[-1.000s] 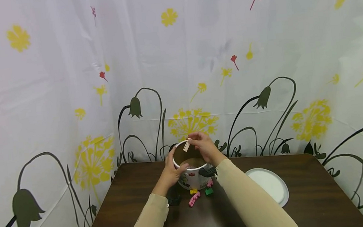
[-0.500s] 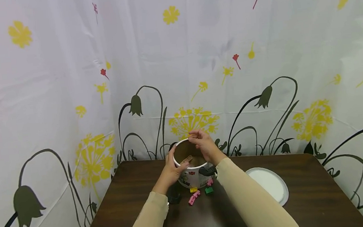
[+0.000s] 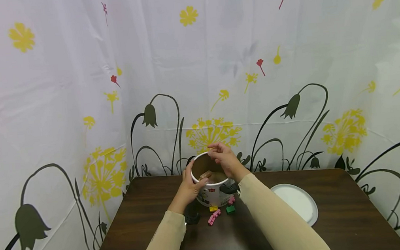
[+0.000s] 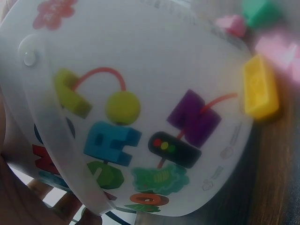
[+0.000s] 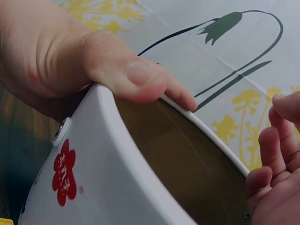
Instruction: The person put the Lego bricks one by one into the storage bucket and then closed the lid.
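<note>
A white plastic bucket (image 3: 211, 195) with printed pictures stands on the table, tilted towards me. My left hand (image 3: 188, 186) grips its left side, the thumb (image 5: 145, 79) over the rim and the fingers round the outside. Loosely bent, the fingers of my right hand (image 3: 226, 161) hang over the right part of the rim and hold nothing. Inside the bucket a small block (image 3: 206, 175) shows in shade. By the bucket's foot lie a yellow block (image 4: 261, 89), a green block (image 3: 230, 209) and pink pieces (image 3: 214, 217).
A round white lid or plate (image 3: 296, 204) lies on the dark wooden table (image 3: 350, 215) to the right of the bucket. A flower-printed curtain (image 3: 237, 58) hangs behind the table's far edge. The bucket's white handle (image 4: 51, 126) runs down its outside.
The pale toothed block that my right hand pinched over the bucket has been let go and dropped inside. My left hand keeps its grip, and the right hand stays over the rim.
</note>
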{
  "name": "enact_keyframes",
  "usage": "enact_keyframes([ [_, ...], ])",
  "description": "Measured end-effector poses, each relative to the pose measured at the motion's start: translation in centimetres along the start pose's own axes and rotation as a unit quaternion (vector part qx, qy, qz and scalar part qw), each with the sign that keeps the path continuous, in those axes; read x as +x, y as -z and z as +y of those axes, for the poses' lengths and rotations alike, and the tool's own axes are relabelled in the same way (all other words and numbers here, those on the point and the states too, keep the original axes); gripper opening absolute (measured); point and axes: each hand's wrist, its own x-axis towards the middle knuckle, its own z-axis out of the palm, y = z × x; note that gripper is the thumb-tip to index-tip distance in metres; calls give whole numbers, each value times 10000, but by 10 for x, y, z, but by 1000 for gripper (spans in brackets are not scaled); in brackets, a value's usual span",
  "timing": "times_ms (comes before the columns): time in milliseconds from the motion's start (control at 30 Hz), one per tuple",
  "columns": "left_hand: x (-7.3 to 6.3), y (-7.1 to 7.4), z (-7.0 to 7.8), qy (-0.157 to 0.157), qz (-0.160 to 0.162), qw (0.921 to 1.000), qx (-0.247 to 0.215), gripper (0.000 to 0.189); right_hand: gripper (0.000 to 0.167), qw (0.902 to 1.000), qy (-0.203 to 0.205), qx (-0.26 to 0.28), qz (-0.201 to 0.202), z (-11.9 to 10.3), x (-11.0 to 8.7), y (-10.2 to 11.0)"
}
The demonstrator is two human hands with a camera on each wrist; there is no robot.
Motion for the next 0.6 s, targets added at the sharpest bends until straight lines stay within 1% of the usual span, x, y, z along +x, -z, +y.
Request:
enact_keyframes([
  [100,2,2,-1,21,57,10000,-4,104,41,9996,295,39,16,0,0,-2],
  [167,2,2,-2,64,79,9999,0,105,33,9984,546,27,126,1,-4,-1],
  [233,1,1,-3,119,31,9999,48,107,25,9967,757,1,278,1,-12,0],
  [333,-1,0,-4,114,-41,9999,54,109,18,9935,1044,-239,386,0,-26,2],
  [400,0,1,-4,70,-28,10000,35,108,21,9906,1230,-491,331,-3,-35,3],
  [467,0,-2,-3,59,2,10000,-24,107,22,9868,1388,-783,274,-4,-45,7],
  [600,0,-4,-3,158,27,9999,31,106,21,9826,1475,-1107,225,-5,-64,16],
])
